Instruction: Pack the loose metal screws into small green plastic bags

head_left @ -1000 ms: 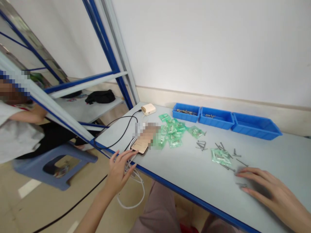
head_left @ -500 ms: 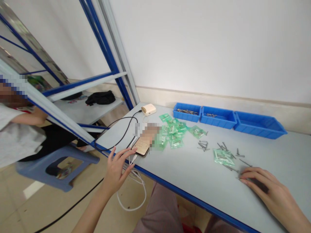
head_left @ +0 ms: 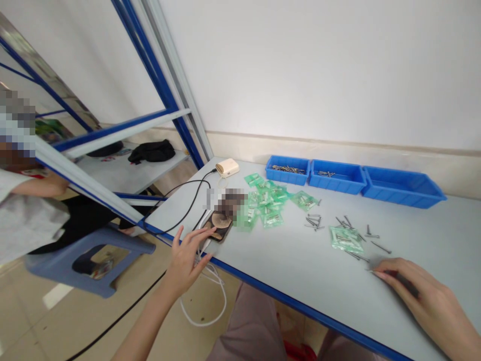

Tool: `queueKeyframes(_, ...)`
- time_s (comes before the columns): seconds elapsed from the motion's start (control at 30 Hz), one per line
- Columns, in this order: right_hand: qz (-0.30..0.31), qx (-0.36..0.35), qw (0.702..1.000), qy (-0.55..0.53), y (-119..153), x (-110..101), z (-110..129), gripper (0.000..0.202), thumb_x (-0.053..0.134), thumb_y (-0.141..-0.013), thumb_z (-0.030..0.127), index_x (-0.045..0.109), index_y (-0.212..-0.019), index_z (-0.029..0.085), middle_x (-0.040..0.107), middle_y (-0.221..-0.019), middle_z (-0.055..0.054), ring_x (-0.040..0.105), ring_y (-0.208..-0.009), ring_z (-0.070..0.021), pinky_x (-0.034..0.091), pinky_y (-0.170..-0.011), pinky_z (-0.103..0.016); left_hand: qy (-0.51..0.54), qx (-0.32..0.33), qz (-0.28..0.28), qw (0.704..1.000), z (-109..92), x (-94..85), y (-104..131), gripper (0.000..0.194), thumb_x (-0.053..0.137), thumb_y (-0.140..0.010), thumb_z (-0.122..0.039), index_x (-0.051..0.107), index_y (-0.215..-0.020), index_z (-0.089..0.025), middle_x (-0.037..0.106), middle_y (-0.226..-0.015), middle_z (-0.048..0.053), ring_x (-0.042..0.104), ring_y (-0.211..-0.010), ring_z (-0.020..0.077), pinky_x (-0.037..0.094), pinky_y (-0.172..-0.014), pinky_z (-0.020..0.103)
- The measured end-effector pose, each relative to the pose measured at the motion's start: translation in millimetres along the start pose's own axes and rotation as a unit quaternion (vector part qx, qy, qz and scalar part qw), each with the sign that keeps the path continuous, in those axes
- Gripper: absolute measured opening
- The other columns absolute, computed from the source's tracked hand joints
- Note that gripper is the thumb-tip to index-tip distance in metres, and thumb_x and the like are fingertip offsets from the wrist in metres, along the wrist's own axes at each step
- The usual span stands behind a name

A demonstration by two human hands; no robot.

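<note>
Here, a small screw (head_left: 369,271) at lower right, mostly hidden, pinched in the fingers of the right hand (head_left: 423,288), green packet (head_left: 346,239) and loose screws (head_left: 347,221) beyond on the counter (head_left: 285,260), left hand (head_left: 185,258) spread, fingertip on a phone (head_left: 222,229) left of centre, blue bins (head_left: 336,186) behind.

Bright, soft, fairly even light falls on the wall (head_left: 319,70) and table (head_left: 270,260) from a source out of view, leaving a shadow under the right hand (head_left: 421,296). A pale patch brightens the floor (head_left: 93,311), and the wide lens makes the post (head_left: 145,57) slant and stretches things near the edges. The screws (head_left: 381,247) look slightly soft; blocky pixelation hides parts of the phone (head_left: 222,224) and a person (head_left: 22,220).
</note>
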State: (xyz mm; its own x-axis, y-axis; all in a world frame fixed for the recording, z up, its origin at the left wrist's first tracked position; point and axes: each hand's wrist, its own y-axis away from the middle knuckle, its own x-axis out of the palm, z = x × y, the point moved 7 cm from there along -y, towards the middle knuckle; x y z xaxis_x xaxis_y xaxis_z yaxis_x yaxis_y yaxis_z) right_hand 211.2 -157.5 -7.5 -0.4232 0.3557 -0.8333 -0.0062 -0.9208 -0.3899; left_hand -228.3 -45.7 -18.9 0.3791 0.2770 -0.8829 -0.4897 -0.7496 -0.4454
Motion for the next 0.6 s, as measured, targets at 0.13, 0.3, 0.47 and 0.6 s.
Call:
queueKeyframes(0.13,-0.006,-0.006,1.0,-0.008,-1.1,0.0,1.8,0.037,0.044,-0.088,0.055,0.066,-0.091,0.026,0.066,-0.094,-0.003,0.064,-0.082,-0.0205,0.053,-0.073,-0.032,0.001,0.002,0.01,1.0,0.3,2.4,-5.9,0.045,0.037,-0.092,-0.043,0.038,-0.133,-0.023,0.057,-0.125,0.008,0.05,-0.118,0.0211,0.008,-0.113,0.051)
queueKeyframes(0.3,-0.015,-0.036,0.999,-0.005,-5.8,-3.0,10.5,0.037,0.04,-0.091,0.052,0.068,-0.093,0.028,0.066,-0.096,-0.001,0.065,-0.081,-0.0178,0.054,-0.069,-0.028,0.004,-0.001,0.001,1.0,0.2,1.2,-6.4,0.043,0.035,-0.093,-0.042,0.038,-0.131,-0.023,0.056,-0.127,0.008,0.048,-0.12,0.0215,0.008,-0.113,0.051)
queueKeyframes(0.47,-0.017,-0.04,0.999,-0.003,-7.0,-4.6,11.4,0.038,0.039,-0.091,0.052,0.069,-0.092,0.027,0.066,-0.095,-0.002,0.065,-0.08,-0.0178,0.054,-0.067,-0.027,0.017,-0.007,-0.001,1.0,-0.4,1.5,-17.0,0.044,0.033,-0.093,-0.045,0.036,-0.131,-0.021,0.052,-0.13,0.008,0.043,-0.125,0.0217,0.005,-0.113,0.053)
queueKeyframes(0.6,-0.013,-0.037,0.999,-0.005,-6.1,-2.7,8.4,0.039,0.04,-0.091,0.053,0.069,-0.091,0.027,0.066,-0.095,-0.003,0.065,-0.081,-0.0183,0.054,-0.069,-0.028,0.027,-0.028,0.039,0.998,-0.1,7.4,-32.7,0.049,0.031,-0.093,-0.049,0.037,-0.132,-0.02,0.051,-0.131,0.01,0.041,-0.127,0.0225,0.0,-0.113,0.055)
